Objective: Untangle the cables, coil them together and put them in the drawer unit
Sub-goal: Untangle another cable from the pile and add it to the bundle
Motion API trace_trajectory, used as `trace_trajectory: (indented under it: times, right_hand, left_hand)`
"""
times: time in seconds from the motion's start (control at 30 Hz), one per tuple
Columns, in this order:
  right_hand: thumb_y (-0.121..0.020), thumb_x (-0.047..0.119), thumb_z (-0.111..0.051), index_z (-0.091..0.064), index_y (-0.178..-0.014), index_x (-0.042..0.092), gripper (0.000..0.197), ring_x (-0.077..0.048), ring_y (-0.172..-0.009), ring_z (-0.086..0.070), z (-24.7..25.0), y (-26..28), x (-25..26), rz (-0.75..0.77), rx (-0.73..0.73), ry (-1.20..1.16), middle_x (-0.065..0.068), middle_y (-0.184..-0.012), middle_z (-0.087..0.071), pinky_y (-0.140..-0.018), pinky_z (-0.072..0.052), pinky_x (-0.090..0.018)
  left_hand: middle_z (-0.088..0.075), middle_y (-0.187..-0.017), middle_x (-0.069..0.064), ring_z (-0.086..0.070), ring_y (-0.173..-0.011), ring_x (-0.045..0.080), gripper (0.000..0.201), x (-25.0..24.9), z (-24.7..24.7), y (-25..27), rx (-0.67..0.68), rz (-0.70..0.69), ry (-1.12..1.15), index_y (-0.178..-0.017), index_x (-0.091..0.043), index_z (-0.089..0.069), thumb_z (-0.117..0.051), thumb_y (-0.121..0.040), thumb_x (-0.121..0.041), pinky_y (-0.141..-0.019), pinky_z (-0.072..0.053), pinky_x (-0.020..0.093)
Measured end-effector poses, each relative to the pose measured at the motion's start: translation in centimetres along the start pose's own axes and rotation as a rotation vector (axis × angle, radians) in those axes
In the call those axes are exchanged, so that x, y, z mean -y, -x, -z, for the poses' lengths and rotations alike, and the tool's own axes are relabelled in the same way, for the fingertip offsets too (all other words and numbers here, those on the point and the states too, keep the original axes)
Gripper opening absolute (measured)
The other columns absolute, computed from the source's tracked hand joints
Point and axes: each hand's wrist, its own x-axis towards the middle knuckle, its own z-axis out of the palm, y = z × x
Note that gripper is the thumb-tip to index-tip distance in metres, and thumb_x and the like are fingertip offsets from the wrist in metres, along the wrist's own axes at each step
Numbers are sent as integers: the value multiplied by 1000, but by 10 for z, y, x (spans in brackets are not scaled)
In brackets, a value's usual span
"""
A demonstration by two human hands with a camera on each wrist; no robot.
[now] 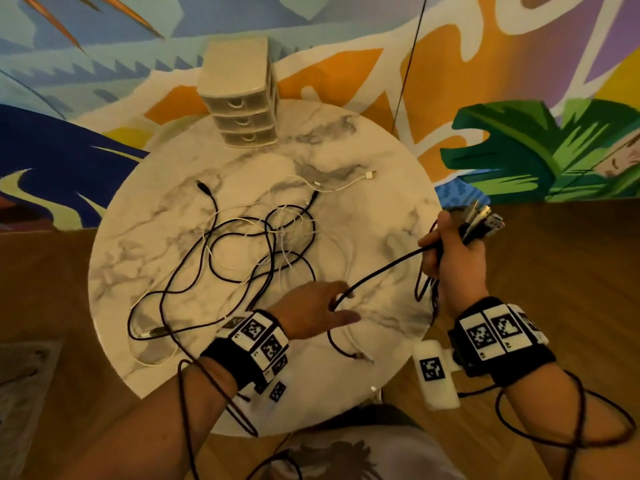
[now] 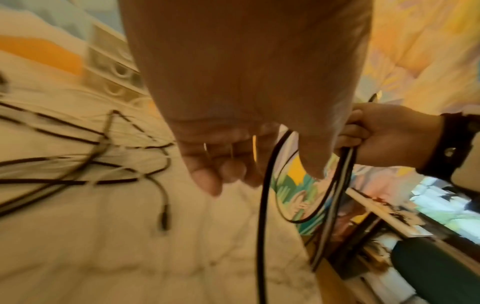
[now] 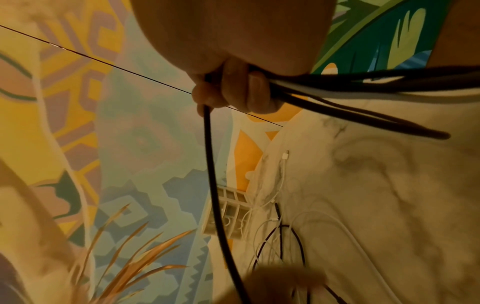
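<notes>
While cables [image 1: 242, 244] are lying tangled, right hand [image 1: 450, 258] is gripping a black cable [image 1: 381, 268] in a closed fist
Left hand [image 1: 311, 310] is hooking it with half-curled fingers [image 2: 207, 174]

I have open room on the right side of the surface [image 1: 381, 216], between the tangle of cables [image 1: 249, 251] at frame centre and the rim. A black cable [image 1: 381, 270] stretched from the left hand [image 1: 311, 310] to the right hand [image 1: 450, 258] bars the lower right. The drawer unit [image 1: 242, 98] at upper centre has bare marble before it. A white cable [image 1: 346, 183] lies to its lower right.
</notes>
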Motion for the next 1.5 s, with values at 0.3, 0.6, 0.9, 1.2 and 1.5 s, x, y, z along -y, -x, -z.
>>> trace_trajectory:
  times: [0.3,0.6,0.9,1.2,1.5]
  right_hand:
    - [-98,45,-43,-59,-58,10,56,-14,-38,-37,56,20,18,135,-122,41,2,-41,-49,-43,-29,-25]
    - [-99,40,-42,-68,-56,17,56,-13,-40,-40,141,8,15,159,-142,141,1,-41,-49,-49,-34,-26]
    - [-100,22,-24,-72,-99,12,50,-26,-45,-27,217,-12,32,138,24,72,-13,-52,-58,-45,-14,-33]
    - [-100,42,-38,-57,-49,10,63,-11,-35,-39,250,-19,44,151,-51,302,0,-41,-50,-44,-35,-17]
    - [-103,27,-31,-66,-76,-9,57,-15,-73,-67,247,-24,60,189,67,145,-8,-80,-72,-67,-48,-16]
  left_hand:
    - [-51,-51,1,-48,-46,9,45,-116,22,-26,-76,-359,342,-69,-12,-62,-40,-100,-36,-49,-36,18]
    - [-52,-51,7,-46,-38,15,48,-144,-37,-47,90,-238,590,-74,-5,-60,-37,-100,-37,-38,-39,22]
    - [-54,-51,-3,-48,-40,4,50,-184,-104,-65,224,-236,393,-75,-4,-64,-38,-99,-39,-46,-39,19]
    - [-63,-110,10,-59,-102,26,42,-149,-153,-124,306,-7,-224,-109,-14,-58,-38,-97,-49,-85,-44,35]
    - [-47,-128,-2,-51,-109,11,46,-257,-108,-132,-153,-429,81,-129,-20,-49,-61,-88,-39,-93,-44,29]
